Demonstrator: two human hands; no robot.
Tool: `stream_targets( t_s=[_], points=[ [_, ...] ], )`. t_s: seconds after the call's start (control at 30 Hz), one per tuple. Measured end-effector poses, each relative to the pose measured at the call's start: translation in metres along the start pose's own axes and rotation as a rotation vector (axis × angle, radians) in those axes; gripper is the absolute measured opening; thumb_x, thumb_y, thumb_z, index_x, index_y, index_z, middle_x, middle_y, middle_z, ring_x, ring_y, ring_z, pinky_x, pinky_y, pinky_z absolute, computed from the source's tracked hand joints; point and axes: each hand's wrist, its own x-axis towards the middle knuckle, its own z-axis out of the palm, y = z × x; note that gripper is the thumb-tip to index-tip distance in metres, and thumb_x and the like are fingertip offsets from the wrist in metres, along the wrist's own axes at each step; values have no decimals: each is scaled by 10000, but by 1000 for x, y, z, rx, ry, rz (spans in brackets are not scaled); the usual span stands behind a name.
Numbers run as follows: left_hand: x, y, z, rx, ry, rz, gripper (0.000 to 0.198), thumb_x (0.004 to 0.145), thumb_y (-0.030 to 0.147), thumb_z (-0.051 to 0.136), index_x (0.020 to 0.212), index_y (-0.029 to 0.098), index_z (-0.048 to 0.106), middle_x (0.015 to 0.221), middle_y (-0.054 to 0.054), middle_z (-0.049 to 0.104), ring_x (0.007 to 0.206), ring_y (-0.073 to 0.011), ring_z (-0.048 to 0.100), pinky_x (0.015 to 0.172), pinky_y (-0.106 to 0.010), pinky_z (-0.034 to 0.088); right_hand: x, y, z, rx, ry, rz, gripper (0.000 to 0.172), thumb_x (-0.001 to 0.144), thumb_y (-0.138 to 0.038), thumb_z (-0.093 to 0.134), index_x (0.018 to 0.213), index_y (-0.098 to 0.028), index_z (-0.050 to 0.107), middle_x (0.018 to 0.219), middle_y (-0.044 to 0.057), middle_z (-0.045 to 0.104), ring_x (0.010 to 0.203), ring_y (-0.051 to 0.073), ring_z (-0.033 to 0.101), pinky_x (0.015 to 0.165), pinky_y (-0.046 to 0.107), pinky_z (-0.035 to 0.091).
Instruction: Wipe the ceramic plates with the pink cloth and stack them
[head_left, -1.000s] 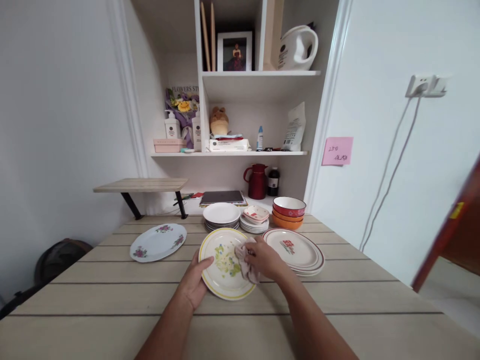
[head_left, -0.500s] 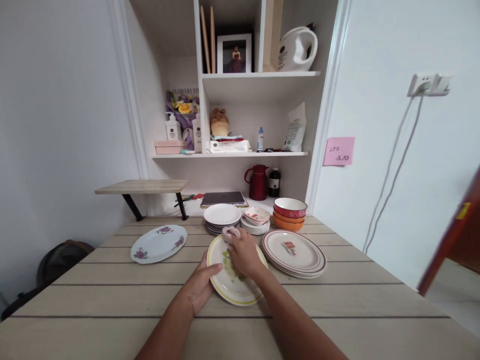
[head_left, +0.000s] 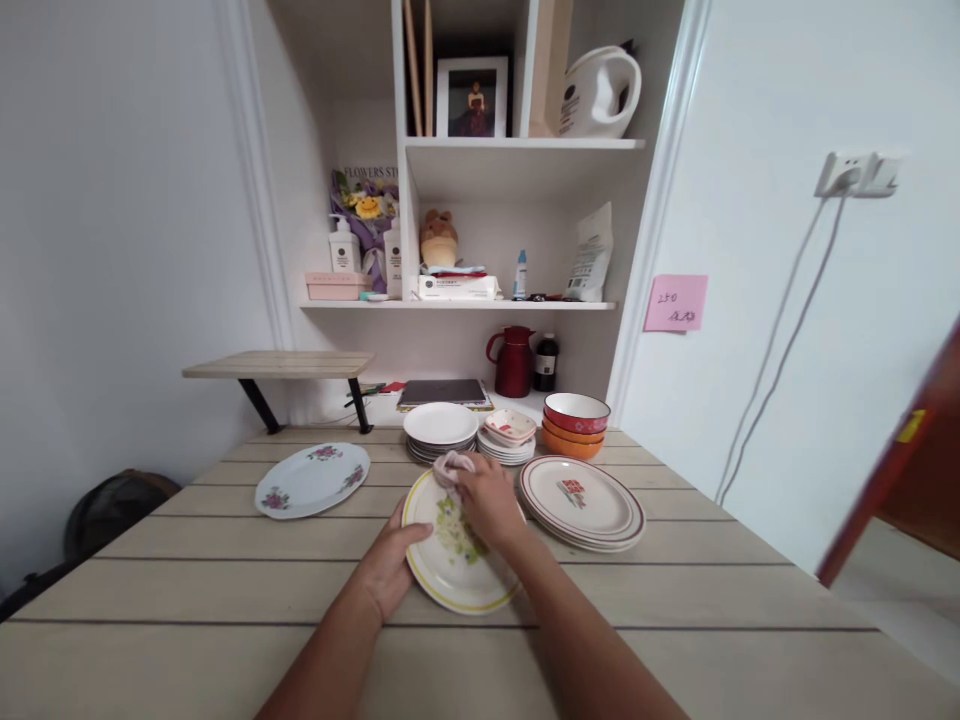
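A white round plate with a yellow rim band and a green floral print [head_left: 450,565] is at the lower centre of the frame, above a pale slatted wood-look desk [head_left: 225,590]. Whether its underside touches the desk cannot be determined.

The left hand [head_left: 390,563] grips the plate at its left edge, thumb over the rim; its other fingers are largely hidden. The right hand [head_left: 491,500] reaches across the plate, its fingers closed on a crumpled pale pink cloth [head_left: 451,467] at the far rim.

Right of the plate lies a stack of cream plates with dark red rim lines [head_left: 582,497]. Beyond the cloth, at centre, stands a stack of round plates topped by a white one [head_left: 441,424]; just beside it, small white saucers [head_left: 506,453] carry a patterned red-and-white dish [head_left: 511,426]. Farther right stand nested bowls, red above orange [head_left: 576,428]. At left, well apart, lies a white plate with pink flower sprays [head_left: 313,480].
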Motion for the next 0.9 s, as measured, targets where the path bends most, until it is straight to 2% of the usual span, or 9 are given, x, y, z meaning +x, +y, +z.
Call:
stream_targets(
  t_s=[0.1,0.23,0.33,0.43,0.57,0.7,0.8,0.9],
  points=[
    [3,0,-4,-23,66,35,751,630,39,713,1341,175,513,1060,-144,740,1016,-309,683,941,-437,510,-3,18,-6,-38,-57,54,381,870,-172,488,1198,-306,630,1358,46,504,1180,255,446,910,352,351],
    [10,3,-16,-109,198,103,727,663,54,718,1347,173,502,1005,-125,756,1016,-305,684,938,-444,519,-14,33,-10,-58,-218,94,361,846,-165,502,1173,-266,618,1296,79,522,1055,230,552,783,306,392],
    [15,7,-26,-200,288,190,732,673,36,709,1348,226,499,1009,-77,762,1048,-289,673,953,-430,517,-22,30,-12,-119,-321,63,350,821,-170,535,1158,-243,598,1230,102,540,979,226,595,710,290,384],
    [17,11,-32,-245,328,255,738,685,27,695,1351,274,492,1073,-46,749,1094,-264,654,978,-399,505,-29,15,-14,-165,-375,-35,278,804,-184,551,1070,-224,621,1143,99,566,885,217,618,667,284,368],
    [17,12,-33,-250,297,256,689,719,66,683,1349,271,493,1117,-54,735,1108,-259,645,980,-390,501,-33,-9,-12,-96,-385,-197,201,803,-210,558,986,-221,640,1072,67,579,814,187,602,660,269,360],
    [14,9,-25,-203,190,129,555,754,162,688,1290,185,545,1099,-114,733,1013,-296,684,941,-440,519,-29,-21,-1,90,-368,-347,128,829,-242,573,928,-224,652,1052,37,582,879,169,569,733,246,379],
    [10,6,-18,-163,133,61,490,730,169,718,1205,126,603,1075,-153,733,970,-312,697,925,-453,522,-19,-18,8,127,-259,-340,170,850,-198,546,972,-228,661,1076,41,591,956,174,547,812,251,380],
    [5,5,-12,-117,69,15,472,731,168,719,1192,135,620,1073,-152,735,1011,-308,685,944,-435,510,-8,-5,8,39,-120,-201,265,861,-204,550,1103,-252,649,1212,62,575,1103,223,494,910,313,358]
  ],
)
